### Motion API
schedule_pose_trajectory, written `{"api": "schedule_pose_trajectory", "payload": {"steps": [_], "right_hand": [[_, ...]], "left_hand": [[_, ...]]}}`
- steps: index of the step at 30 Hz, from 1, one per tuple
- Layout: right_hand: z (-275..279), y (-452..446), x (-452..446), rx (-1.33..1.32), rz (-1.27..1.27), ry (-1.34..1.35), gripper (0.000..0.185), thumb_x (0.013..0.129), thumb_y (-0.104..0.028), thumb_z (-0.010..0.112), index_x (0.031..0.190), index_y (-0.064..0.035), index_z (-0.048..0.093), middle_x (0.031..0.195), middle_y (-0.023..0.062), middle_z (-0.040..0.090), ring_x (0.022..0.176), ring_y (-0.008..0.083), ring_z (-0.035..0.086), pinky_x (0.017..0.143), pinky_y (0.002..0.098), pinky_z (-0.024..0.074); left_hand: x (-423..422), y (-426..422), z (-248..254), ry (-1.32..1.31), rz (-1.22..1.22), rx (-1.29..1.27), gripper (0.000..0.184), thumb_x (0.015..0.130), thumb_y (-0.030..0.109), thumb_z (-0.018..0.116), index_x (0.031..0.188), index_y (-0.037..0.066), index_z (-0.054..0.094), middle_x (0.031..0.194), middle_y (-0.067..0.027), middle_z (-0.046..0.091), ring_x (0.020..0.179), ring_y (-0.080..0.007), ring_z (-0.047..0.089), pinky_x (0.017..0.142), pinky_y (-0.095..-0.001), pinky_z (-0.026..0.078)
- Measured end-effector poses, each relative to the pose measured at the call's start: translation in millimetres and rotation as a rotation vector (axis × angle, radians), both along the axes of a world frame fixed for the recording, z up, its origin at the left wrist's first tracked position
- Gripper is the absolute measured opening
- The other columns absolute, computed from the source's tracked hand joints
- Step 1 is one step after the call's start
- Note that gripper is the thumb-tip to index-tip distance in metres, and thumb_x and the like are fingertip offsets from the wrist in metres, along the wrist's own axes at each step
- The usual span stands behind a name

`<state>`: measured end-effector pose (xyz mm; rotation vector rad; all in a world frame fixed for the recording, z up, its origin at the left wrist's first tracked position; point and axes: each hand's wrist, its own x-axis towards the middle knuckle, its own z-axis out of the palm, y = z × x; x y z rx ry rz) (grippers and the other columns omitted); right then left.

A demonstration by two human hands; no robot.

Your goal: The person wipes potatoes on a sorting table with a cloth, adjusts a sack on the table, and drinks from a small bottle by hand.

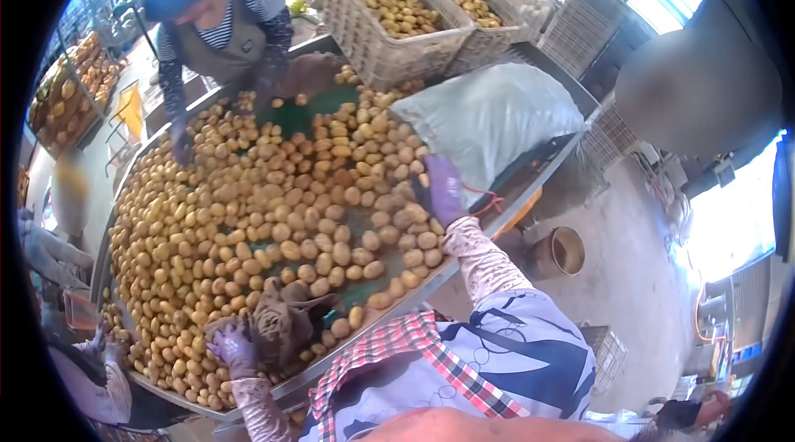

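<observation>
Small round potatoes (248,194) cover most of a metal-rimmed sorting table (451,270). My left hand (233,346), in a purple glove, rests at the near left with its fingers spread over potatoes. Right beside it lies a crumpled brown cloth (283,322). My right hand (445,189), also gloved in purple with darker fingers, is at the right side of the pile. Its fingers curl round a potato (424,180), partly hidden by the glove. Just beyond that hand lies a large pale plastic bag (497,115), with a red string (490,200) near the wrist.
A co-worker (219,28) leans over the far side, hands among the potatoes; another person's gloved hands (103,343) are at the left edge. Plastic crates (389,49) of potatoes stand at the far end. A bucket (559,252) stands on the floor to the right.
</observation>
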<state>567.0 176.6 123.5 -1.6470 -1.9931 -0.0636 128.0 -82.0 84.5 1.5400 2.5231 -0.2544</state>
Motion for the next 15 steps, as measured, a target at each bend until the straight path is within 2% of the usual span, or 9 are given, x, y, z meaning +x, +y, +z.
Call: {"api": "schedule_pose_trajectory", "payload": {"steps": [2, 3, 5, 6, 8, 10, 12, 13, 15], "right_hand": [[17.4, -4.5, 42.2, 0.014, -0.217, -0.126, 0.043, 0.081, -0.022, 0.061, 0.119, -0.0071, 0.051, 0.118, 0.0192, 0.052, 0.111, 0.0366, 0.05, 0.083, 0.0453, 0.0463], [17.1, -9.8, 60.0, 0.012, -0.327, -0.183, 0.043, 0.082, -0.021, 0.059, 0.122, -0.0074, 0.049, 0.123, 0.0194, 0.049, 0.115, 0.0372, 0.047, 0.083, 0.0471, 0.0461], [-55.5, -0.5, 102.8, 0.106, -0.382, -0.29, 0.042, 0.079, -0.028, 0.059, 0.115, -0.008, 0.049, 0.115, 0.0143, 0.049, 0.109, 0.0341, 0.048, 0.089, 0.0499, 0.0391], [-74.6, -2.2, 114.2, 0.155, -0.418, -0.343, 0.041, 0.078, -0.031, 0.059, 0.111, -0.0084, 0.049, 0.111, 0.0118, 0.05, 0.106, 0.0326, 0.048, 0.092, 0.0513, 0.0356], [-104.4, -2.5, 117.3, -0.053, -0.459, -0.525, 0.039, 0.084, -0.038, 0.053, 0.109, -0.0085, 0.05, 0.112, 0.01, 0.051, 0.11, 0.0308, 0.046, 0.095, 0.0531, 0.0326], [-128.7, 6.1, 130.0, -0.125, -0.57, -1.194, 0.039, 0.089, -0.047, 0.042, 0.093, -0.0111, 0.055, 0.108, 0.006, 0.053, 0.113, 0.0287, 0.044, 0.097, 0.0556, 0.0272], [-164.4, 11.0, 153.0, -0.148, -0.531, -1.325, 0.042, 0.092, -0.049, 0.039, 0.084, -0.0121, 0.058, 0.106, 0.0051, 0.054, 0.111, 0.0289, 0.046, 0.097, 0.0557, 0.0277], [-146.6, 14.1, 165.5, -0.117, -0.411, -1.006, 0.033, 0.088, -0.041, 0.045, 0.09, -0.0107, 0.057, 0.108, 0.0083, 0.054, 0.108, 0.0315, 0.047, 0.093, 0.0535, 0.0322], [-76.8, 14.4, 186.1, -0.181, -0.121, -0.212, 0.028, 0.079, -0.026, 0.056, 0.101, -0.0078, 0.056, 0.112, 0.0148, 0.053, 0.102, 0.0367, 0.05, 0.084, 0.049, 0.0412]], "left_hand": [[32.4, 36.3, 19.4, 0.042, -0.172, 0.395, 0.03, 0.081, 0.031, 0.059, 0.103, 0.012, 0.066, 0.107, -0.0115, 0.061, 0.108, -0.0313, 0.052, 0.093, -0.0539, 0.032], [63.1, 64.4, 43.4, -0.142, -0.22, 0.489, 0.022, 0.079, 0.024, 0.063, 0.094, 0.008, 0.066, 0.108, -0.0119, 0.062, 0.103, -0.0302, 0.055, 0.087, -0.047, 0.04], [125.6, 121.7, 46.0, -0.436, -0.442, 0.778, 0.021, 0.081, 0.009, 0.064, 0.101, 0.002, 0.063, 0.102, -0.0155, 0.063, 0.095, -0.0318, 0.06, 0.083, -0.0385, 0.048], [166.0, 149.1, 57.3, -0.658, -0.431, 0.671, 0.026, 0.081, 0.01, 0.065, 0.105, 0.0, 0.061, 0.102, -0.0164, 0.063, 0.098, -0.0305, 0.06, 0.089, -0.0366, 0.046], [220.7, 207.5, -6.5, -0.774, -0.651, 0.771, 0.033, 0.079, 0.012, 0.068, 0.109, 0.001, 0.059, 0.103, -0.0181, 0.062, 0.098, -0.0326, 0.059, 0.087, -0.038, 0.047], [299.6, 254.2, -0.8, -0.705, -0.76, 0.622, 0.043, 0.076, 0.02, 0.07, 0.112, -0.001, 0.056, 0.103, -0.0219, 0.059, 0.097, -0.0395, 0.056, 0.084, -0.0437, 0.045], [364.9, 281.0, -4.4, -0.59, -0.795, 0.606, 0.05, 0.074, 0.029, 0.07, 0.11, -0.002, 0.055, 0.104, -0.0242, 0.057, 0.099, -0.044, 0.052, 0.088, -0.0496, 0.041], [383.0, 298.3, -35.0, -0.533, -0.902, 0.712, 0.048, 0.072, 0.024, 0.07, 0.108, -0.003, 0.055, 0.105, -0.0241, 0.056, 0.099, -0.0432, 0.052, 0.087, -0.0483, 0.042], [428.6, 302.6, -6.2, -0.564, -0.808, 0.526, 0.045, 0.063, 0.019, 0.071, 0.101, 0.0, 0.056, 0.098, -0.0191, 0.056, 0.099, -0.0376, 0.052, 0.087, -0.0456, 0.042]]}}
